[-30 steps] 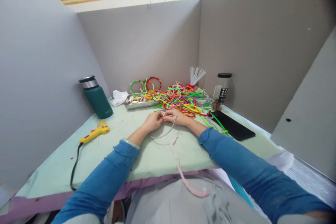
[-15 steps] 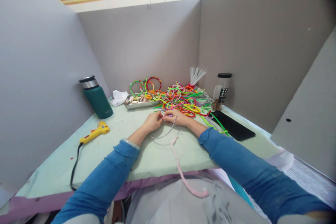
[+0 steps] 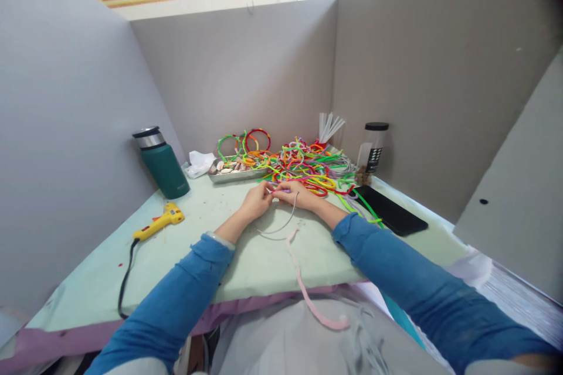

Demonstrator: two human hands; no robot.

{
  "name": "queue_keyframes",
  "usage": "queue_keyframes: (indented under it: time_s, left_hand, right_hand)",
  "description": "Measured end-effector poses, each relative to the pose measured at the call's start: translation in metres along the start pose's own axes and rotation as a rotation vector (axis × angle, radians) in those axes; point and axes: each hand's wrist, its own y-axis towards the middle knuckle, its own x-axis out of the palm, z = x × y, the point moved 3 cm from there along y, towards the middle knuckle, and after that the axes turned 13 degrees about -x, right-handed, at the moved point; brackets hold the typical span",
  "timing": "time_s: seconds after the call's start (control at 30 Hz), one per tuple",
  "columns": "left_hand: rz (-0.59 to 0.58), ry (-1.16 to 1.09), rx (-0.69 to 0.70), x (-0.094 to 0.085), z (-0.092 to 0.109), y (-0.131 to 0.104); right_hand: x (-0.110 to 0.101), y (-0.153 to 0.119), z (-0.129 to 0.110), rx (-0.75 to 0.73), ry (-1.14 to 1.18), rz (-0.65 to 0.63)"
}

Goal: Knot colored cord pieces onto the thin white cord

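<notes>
My left hand [image 3: 258, 200] and my right hand [image 3: 292, 194] meet over the middle of the table, fingertips pinched close together. Between them is a small purple piece, with a thin grey cord [image 3: 288, 224] running down from my right hand and curving over the cloth to the left. The piece is mostly covered by my fingers, so its exact shape cannot be made out. Nearer to me, a pink fuzzy strip [image 3: 301, 281] hangs from the tabletop down over the table's front edge toward my lap.
A tangle of colourful fuzzy cords [image 3: 303, 164] lies behind my hands, beside a metal tray [image 3: 240, 176] of shells. Left are a yellow glue gun [image 3: 160, 222] and a green bottle [image 3: 163, 167]. Right are a black phone [image 3: 391, 211] and a clear jar [image 3: 372, 155]. Grey partitions [image 3: 237, 70] enclose the table.
My fingers have shifted slightly around the small purple piece, and the thin grey cord has swung a little. The other things stay where they were.
</notes>
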Motion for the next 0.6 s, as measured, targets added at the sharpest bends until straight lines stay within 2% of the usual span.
queue_keyframes:
  time_s: [0.17,0.6]
  left_hand:
    - [0.025,-0.041,0.042,-0.0015,0.0017,-0.0004]
    - [0.040,-0.036,-0.021,-0.0053,0.0044,-0.0011]
  right_hand:
    - [0.0007,0.0000,0.0050,0.026,0.008,0.007]
    - [-0.0002,-0.0010,0.0052,0.040,0.017,0.046]
